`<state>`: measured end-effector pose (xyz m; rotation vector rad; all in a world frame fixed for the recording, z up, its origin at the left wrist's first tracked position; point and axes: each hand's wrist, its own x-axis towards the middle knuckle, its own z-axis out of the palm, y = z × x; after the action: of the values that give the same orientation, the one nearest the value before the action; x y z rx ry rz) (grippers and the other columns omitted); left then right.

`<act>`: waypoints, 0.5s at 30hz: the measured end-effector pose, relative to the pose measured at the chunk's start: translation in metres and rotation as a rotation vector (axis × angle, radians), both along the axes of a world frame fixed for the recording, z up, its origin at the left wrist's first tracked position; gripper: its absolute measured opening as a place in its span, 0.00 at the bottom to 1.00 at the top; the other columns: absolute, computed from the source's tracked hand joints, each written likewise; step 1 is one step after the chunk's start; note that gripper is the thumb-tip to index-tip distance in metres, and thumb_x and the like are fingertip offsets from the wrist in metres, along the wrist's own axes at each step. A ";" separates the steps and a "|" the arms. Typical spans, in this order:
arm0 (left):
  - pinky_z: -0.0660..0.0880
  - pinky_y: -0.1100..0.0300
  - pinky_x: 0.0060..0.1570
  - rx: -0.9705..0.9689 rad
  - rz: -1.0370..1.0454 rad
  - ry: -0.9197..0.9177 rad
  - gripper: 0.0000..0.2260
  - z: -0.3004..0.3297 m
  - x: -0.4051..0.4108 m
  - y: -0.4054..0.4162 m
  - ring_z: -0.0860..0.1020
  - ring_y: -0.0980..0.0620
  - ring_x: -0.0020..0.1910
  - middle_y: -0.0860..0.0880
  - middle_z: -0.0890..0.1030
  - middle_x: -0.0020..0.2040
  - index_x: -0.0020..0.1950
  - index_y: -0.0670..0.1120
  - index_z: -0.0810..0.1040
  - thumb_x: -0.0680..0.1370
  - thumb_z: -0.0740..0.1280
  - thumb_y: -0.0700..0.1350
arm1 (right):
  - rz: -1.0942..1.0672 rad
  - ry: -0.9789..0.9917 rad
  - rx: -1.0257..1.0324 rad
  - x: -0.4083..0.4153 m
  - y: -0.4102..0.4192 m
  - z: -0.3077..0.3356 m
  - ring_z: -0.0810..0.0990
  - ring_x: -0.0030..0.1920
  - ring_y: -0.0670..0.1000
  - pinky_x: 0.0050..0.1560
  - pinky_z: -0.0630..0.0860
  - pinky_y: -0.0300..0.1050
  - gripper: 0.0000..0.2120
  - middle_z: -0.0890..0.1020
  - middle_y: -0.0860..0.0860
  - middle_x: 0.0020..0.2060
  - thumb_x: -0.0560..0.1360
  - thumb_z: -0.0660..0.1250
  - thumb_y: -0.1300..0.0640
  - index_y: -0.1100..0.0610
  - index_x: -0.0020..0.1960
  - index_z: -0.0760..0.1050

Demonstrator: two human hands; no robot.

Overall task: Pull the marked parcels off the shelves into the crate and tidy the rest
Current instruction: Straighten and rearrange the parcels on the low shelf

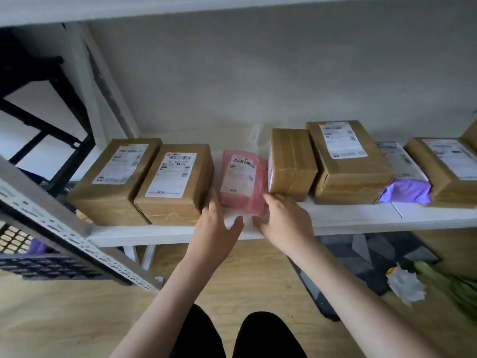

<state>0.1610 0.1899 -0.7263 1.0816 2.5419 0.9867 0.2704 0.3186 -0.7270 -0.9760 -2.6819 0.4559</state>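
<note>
A pink mailer bag (241, 180) with a white label lies flat on the white shelf (335, 218), between two brown boxes. My left hand (215, 228) reaches to the bag's near left corner with straight fingers, beside the labelled box (175, 182). My right hand (284, 219) lies at the bag's near right corner, its fingers spread and touching the edge. Neither hand grips the bag. A dark plastic crate (38, 262) sits low at the left, partly hidden by the shelf post.
More brown boxes (346, 161) and a purple mailer (405, 182) line the shelf to the right; another box (113, 177) stands far left. A grey perforated upright (77, 241) crosses the lower left. Below are wood floor, a dark mat and crumpled paper (405, 282).
</note>
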 end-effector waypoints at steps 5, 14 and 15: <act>0.66 0.78 0.43 0.051 -0.025 -0.021 0.29 0.010 -0.006 0.010 0.78 0.50 0.57 0.55 0.76 0.54 0.73 0.42 0.64 0.76 0.73 0.43 | 0.023 0.056 -0.042 -0.005 0.009 0.007 0.80 0.46 0.49 0.42 0.80 0.46 0.16 0.80 0.44 0.47 0.75 0.68 0.44 0.49 0.60 0.74; 0.81 0.51 0.32 0.051 -0.040 0.123 0.17 -0.018 -0.032 0.027 0.81 0.54 0.40 0.50 0.80 0.46 0.58 0.51 0.74 0.73 0.73 0.53 | 0.093 0.149 0.041 -0.009 0.026 -0.028 0.78 0.52 0.52 0.42 0.71 0.45 0.16 0.77 0.49 0.53 0.75 0.69 0.41 0.50 0.57 0.78; 0.80 0.49 0.32 0.051 -0.027 0.125 0.16 -0.018 -0.029 0.028 0.81 0.52 0.39 0.50 0.80 0.45 0.56 0.51 0.74 0.73 0.73 0.54 | 0.090 0.165 0.019 -0.007 0.025 -0.027 0.78 0.51 0.52 0.41 0.71 0.45 0.16 0.77 0.49 0.51 0.75 0.68 0.40 0.50 0.55 0.79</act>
<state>0.1317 0.2183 -0.7446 1.2254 2.6047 1.0130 0.2629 0.3441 -0.7540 -0.7790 -2.5838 0.5042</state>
